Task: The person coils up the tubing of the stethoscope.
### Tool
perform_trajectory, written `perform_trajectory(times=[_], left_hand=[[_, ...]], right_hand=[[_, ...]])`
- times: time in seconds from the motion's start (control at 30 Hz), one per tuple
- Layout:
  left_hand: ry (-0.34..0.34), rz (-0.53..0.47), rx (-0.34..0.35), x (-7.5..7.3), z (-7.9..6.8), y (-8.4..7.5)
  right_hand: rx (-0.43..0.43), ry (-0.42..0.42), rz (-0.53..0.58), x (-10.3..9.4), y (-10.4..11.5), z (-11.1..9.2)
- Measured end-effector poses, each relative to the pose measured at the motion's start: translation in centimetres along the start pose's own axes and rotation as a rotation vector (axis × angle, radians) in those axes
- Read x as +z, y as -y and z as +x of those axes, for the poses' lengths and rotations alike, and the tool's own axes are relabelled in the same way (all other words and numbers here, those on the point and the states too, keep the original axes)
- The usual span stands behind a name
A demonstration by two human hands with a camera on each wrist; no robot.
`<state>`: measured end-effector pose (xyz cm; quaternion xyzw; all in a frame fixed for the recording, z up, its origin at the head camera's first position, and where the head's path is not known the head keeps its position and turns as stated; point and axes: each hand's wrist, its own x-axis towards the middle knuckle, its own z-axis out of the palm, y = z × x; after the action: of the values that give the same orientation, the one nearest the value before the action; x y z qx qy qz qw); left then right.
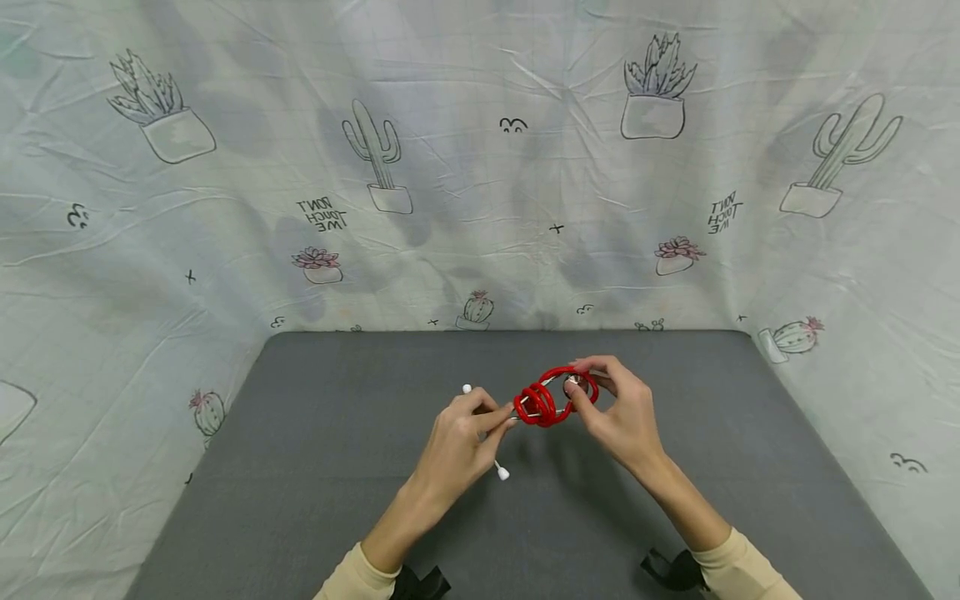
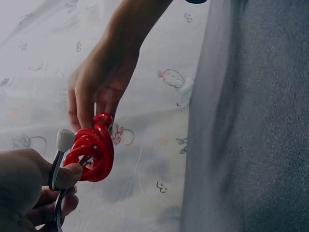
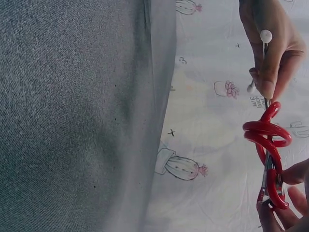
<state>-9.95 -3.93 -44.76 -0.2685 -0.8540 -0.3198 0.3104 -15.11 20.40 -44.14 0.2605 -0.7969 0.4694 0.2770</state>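
A stethoscope with red tubing (image 1: 542,403) is held between both hands above the grey table, its tube wound in loops around its metal stem. My left hand (image 1: 463,437) pinches the metal ear tubes close to the coil; a white ear tip (image 1: 502,473) sticks out on either side of that hand. At the other end, my right hand (image 1: 621,412) grips the round metal chest piece (image 1: 573,384) and a loop of tube beside it. In the left wrist view, the red coils (image 2: 91,153) stand just beyond the left fingertips. The right wrist view has the twisted tube (image 3: 266,131) between the hands.
The grey tabletop (image 1: 337,467) spreads beneath both hands. A pale cloth (image 1: 480,167) printed with cacti hangs at the back and both sides. Black straps (image 1: 423,583) are on the wrists, by the cream sleeves (image 1: 738,567).
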Motion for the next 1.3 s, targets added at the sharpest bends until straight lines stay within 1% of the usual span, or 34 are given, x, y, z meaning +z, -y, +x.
perform_trajectory(times=[0.13, 0.23, 0.33, 0.47, 0.53, 0.6, 0.7, 0.83, 0.9, 1.1, 1.2, 1.3], left_hand=[[-0.034, 0.035, 0.089, 0.2, 0.3, 0.4], [-0.048, 0.037, 0.117, 0.3, 0.4, 0.7], [-0.047, 0.017, 0.113, 0.3, 0.3, 1.2], [-0.039, -0.008, 0.098, 0.3, 0.3, 1.8], [-0.028, -0.011, 0.095, 0.2, 0.3, 1.9], [-0.008, -0.009, 0.091, 0.2, 0.4, 2.0], [0.024, 0.004, 0.091, 0.2, 0.3, 2.3], [0.054, 0.022, 0.097, 0.3, 0.3, 2.8], [0.057, 0.019, 0.098, 0.3, 0.4, 3.0], [0.057, -0.002, 0.085, 0.2, 0.7, 3.7], [0.068, 0.003, 0.088, 0.3, 0.8, 4.1], [0.085, 0.008, 0.089, 0.6, 0.8, 4.5]], right_hand=[[0.008, -0.067, -0.006, 0.2, -0.1, 0.0], [0.036, -0.075, -0.021, 0.2, -0.5, 0.0], [0.068, -0.038, -0.015, 0.0, -0.9, -0.1], [0.124, 0.006, 0.070, -0.2, -1.1, 0.0], [0.156, 0.003, 0.127, -0.2, -1.1, 0.0], [0.188, -0.002, 0.159, -0.1, -1.1, -0.2], [0.229, 0.002, 0.158, 0.1, -1.4, -0.6], [0.244, 0.011, 0.124, 0.6, -2.0, -1.1], [0.240, 0.013, 0.129, 0.7, -2.2, -1.2], [0.240, 0.026, 0.197, 1.0, -2.6, -1.1], [0.229, 0.024, 0.195, 1.3, -2.9, -1.1], [0.243, 0.027, 0.174, 1.5, -3.3, -1.1]])
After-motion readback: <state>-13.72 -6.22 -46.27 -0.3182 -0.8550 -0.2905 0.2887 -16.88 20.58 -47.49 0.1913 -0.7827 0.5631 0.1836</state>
